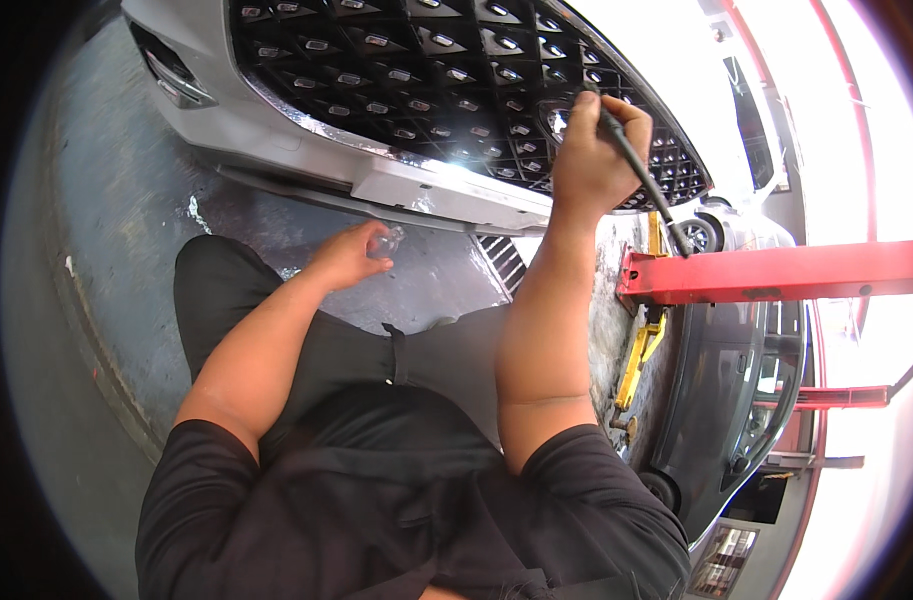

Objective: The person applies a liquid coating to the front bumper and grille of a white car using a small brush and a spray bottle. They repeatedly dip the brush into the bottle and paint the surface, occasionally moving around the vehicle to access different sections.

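Observation:
My right hand [598, 160] is closed around a slim dark stick-like tool [638, 165], gripped like a pen. One end of the tool meets the black car grille [441, 75] near the round emblem [556, 120]; its tip is too small to make out. The other end slants down to the right, past my wrist. Low in front of the bumper [321, 150], my left hand [348, 258] curls its fingers and thumb around a small clear container [387, 241]. What the container holds cannot be seen.
The light-coloured car's front spans the top, with a headlight [181, 75] at left. Right of me stands a red lift post [776, 273] with a yellow lift arm [636, 365]. Behind it is a dark car [711, 390]. A floor grate [501, 262] lies below the bumper.

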`<control>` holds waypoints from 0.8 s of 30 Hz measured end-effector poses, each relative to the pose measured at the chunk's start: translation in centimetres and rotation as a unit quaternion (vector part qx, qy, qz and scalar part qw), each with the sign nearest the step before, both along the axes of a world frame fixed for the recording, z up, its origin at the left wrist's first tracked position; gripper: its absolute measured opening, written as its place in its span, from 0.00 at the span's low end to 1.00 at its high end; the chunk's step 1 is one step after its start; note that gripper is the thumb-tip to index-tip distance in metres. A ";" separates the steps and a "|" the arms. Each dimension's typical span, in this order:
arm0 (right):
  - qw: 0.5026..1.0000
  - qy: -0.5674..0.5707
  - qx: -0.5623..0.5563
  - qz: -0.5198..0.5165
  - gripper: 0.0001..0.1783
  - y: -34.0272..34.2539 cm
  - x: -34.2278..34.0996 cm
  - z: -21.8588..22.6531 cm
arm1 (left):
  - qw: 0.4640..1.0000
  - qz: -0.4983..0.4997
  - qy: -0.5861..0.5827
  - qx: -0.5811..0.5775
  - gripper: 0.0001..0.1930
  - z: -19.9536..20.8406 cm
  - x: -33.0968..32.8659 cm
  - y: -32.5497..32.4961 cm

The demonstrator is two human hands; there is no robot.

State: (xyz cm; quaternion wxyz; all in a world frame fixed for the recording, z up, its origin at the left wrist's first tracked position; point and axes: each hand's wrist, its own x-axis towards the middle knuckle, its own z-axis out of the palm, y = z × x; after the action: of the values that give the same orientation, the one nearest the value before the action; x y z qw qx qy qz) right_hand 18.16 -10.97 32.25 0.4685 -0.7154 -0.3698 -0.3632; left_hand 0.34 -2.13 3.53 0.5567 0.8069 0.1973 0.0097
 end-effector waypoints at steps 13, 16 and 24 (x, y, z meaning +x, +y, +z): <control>0.985 -0.130 -0.109 -0.005 0.13 1.8 -1.7 -4.5 | 1.000 0.004 0.013 -0.003 0.35 0.3 -0.2 0.2; 0.995 -0.031 -0.080 0.055 0.13 1.0 -2.6 -3.7 | 1.000 0.010 0.004 -0.004 0.35 -0.2 -0.1 0.2; 0.974 -0.194 -0.098 0.065 0.08 5.9 -0.3 2.7 | 1.000 0.010 -0.006 -0.006 0.34 -0.6 0.1 -0.1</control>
State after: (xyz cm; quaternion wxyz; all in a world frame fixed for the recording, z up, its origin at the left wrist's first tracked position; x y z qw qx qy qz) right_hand 17.88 -5.12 34.92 0.3380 -0.6485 -0.5328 -0.4258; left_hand 0.48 -2.21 2.91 0.5626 0.8014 0.2021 0.0187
